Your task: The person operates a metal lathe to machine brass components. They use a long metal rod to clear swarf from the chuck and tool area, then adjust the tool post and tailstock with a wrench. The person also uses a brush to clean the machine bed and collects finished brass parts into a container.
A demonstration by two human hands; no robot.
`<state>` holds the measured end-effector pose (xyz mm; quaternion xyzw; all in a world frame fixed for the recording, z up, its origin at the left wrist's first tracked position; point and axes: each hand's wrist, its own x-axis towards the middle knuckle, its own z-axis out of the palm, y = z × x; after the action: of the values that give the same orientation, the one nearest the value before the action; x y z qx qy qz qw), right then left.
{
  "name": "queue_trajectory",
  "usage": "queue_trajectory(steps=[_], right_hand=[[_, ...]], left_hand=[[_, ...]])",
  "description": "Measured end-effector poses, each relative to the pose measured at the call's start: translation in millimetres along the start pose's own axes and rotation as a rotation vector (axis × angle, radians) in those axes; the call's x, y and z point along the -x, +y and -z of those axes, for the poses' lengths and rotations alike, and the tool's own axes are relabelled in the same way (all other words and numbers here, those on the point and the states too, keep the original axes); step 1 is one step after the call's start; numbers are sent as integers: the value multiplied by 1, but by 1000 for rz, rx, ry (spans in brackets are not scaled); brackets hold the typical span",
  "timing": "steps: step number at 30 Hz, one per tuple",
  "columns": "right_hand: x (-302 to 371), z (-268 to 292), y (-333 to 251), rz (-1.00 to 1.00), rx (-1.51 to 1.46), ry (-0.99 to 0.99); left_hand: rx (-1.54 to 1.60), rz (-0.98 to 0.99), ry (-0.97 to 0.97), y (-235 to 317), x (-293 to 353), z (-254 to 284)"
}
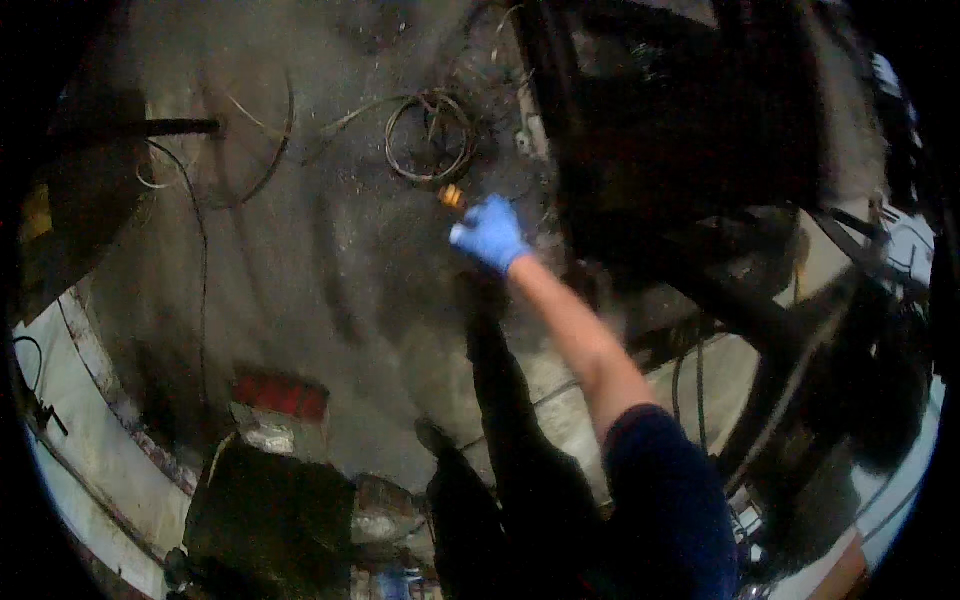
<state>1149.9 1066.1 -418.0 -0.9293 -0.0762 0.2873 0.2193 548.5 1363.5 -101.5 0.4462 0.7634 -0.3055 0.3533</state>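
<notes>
One blue-gloved right hand (490, 235) is seen near the frame's upper centre, its grip curled; whether it is clamped on the orange piece (452, 197) just beside it cannot be told. The cable coil (392, 145) above is already looped, its trailing strand (355, 118) left loose. Open floor (400, 245) is offered leftward; rightward, reach is bounded by dark machinery (700, 130).

No text, number or sign can be read; the yellow patch (38, 222) at the left, the red panel (282, 396) lower down, the small orange piece (453, 197) and the blue-and-white item (396, 583) at the bottom edge are too blurred or dark for lettering.
</notes>
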Motion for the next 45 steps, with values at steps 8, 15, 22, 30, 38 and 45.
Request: queue_trajectory(steps=[8,15,22,30,38,45], right_hand=[[340,88,-225,565,-238,454],[670,153,-401,780,-445,701],[921,157,-424,272,-1317,865],[1020,117,-373,355,-1577,1249],[1229,26,-246,5,-1427,1582],[1334,-34,-139,-141,-1727,1790]], left_hand=[[-109,-972,-388,145,18,2],[-725,-2491,-717,131,228,73],[-756,-1345,-1784,-86,345,189],[-796,-859,-1987,-202,399,163],[-1085,-1438,-1780,-447,381,26],[-1301,-2300,-1545,-616,375,-21]])
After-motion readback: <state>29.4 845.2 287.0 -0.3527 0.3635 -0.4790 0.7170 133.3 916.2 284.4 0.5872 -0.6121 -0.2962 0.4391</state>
